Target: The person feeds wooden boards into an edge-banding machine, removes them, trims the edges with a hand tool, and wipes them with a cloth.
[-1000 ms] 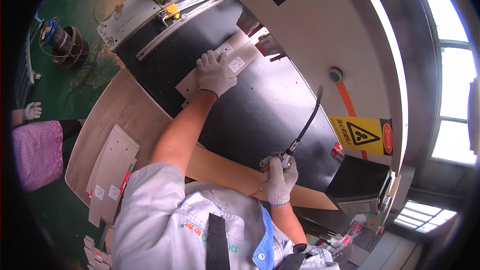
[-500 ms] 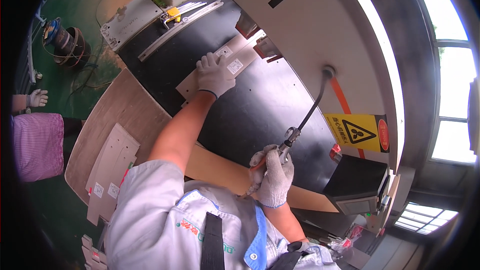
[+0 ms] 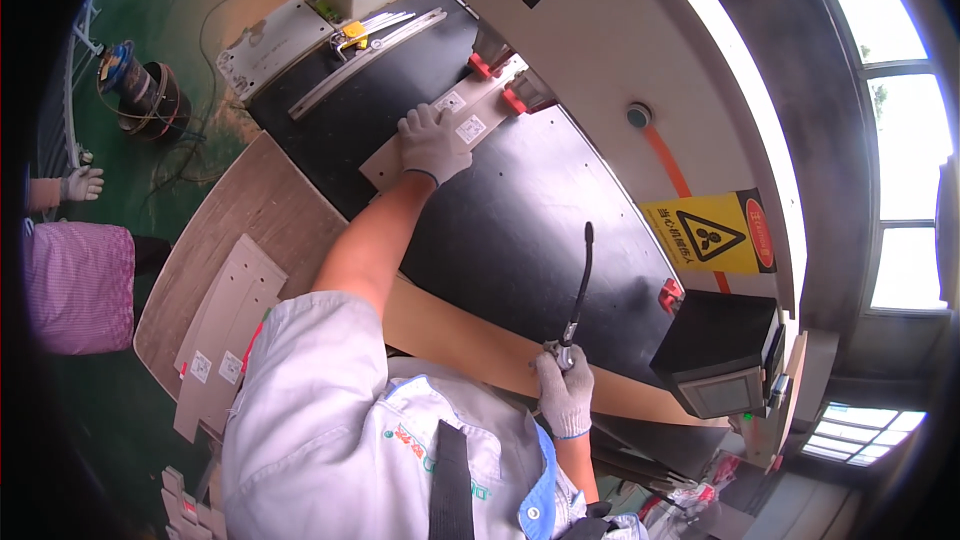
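My left hand, in a pale work glove, lies across a narrow beige board on the black worktop. Its fingers bend over the board's far-left edge. Two white labels and small dark holes show on the board, whose far end reaches between two red-footed clamps under the machine. Near the front of the worktop, my gloved right hand is closed around an air gun. A thin black nozzle points up from it, its tip free; the gun's handle is hidden by the hand.
A metal straightedge lies at the far left beside hex keys. Left stands a wood-grain table with beige boards. The machine's pale beam overhangs right, with a black box below. Another person is at far left.
My right hand has moved right and down with the air gun, so the nozzle has left the round fitting on the beam. The left hand stays on the board; the view has shifted slightly.
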`<action>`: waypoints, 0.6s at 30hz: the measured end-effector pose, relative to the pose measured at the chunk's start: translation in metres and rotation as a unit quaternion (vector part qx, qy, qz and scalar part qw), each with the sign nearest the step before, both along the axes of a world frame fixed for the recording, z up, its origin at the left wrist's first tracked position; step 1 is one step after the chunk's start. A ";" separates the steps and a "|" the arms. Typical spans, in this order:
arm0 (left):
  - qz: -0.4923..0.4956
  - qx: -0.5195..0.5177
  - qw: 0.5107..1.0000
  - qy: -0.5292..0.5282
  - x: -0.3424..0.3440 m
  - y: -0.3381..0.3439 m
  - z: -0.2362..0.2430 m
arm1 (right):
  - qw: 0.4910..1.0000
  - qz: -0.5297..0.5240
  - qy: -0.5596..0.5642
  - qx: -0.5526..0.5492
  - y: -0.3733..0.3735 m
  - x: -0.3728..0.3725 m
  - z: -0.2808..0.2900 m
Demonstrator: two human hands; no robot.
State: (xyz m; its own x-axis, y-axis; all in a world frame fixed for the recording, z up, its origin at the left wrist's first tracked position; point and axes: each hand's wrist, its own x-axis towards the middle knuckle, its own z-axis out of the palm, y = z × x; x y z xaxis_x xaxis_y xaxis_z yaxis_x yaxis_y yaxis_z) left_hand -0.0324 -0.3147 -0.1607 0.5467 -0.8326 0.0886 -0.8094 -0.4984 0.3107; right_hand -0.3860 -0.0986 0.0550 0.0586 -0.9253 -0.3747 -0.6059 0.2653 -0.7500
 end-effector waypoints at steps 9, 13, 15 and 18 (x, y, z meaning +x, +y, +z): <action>-0.009 0.008 1.000 -0.009 -0.016 0.012 -0.007 | 0.963 0.139 0.229 0.016 0.087 -0.116 -0.052; -0.037 0.043 0.998 -0.027 -0.017 0.062 -0.034 | 0.967 0.053 0.248 0.013 0.122 -0.182 -0.097; -0.049 0.052 0.997 -0.025 -0.036 0.084 -0.026 | 0.982 -0.139 0.123 0.033 0.136 -0.195 -0.097; -0.043 0.039 0.996 0.072 -0.057 0.126 -0.005 | 0.996 -0.032 0.082 0.031 0.139 -0.218 -0.120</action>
State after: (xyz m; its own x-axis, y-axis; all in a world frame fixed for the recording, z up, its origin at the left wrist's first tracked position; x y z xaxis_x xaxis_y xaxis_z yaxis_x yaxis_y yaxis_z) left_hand -0.0892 -0.1884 -0.1662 0.4755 -0.8781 -0.0528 -0.8000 -0.4566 0.3893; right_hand -0.6038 0.0401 -0.0647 -0.0655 -0.9000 -0.4308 -0.6988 0.3496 -0.6241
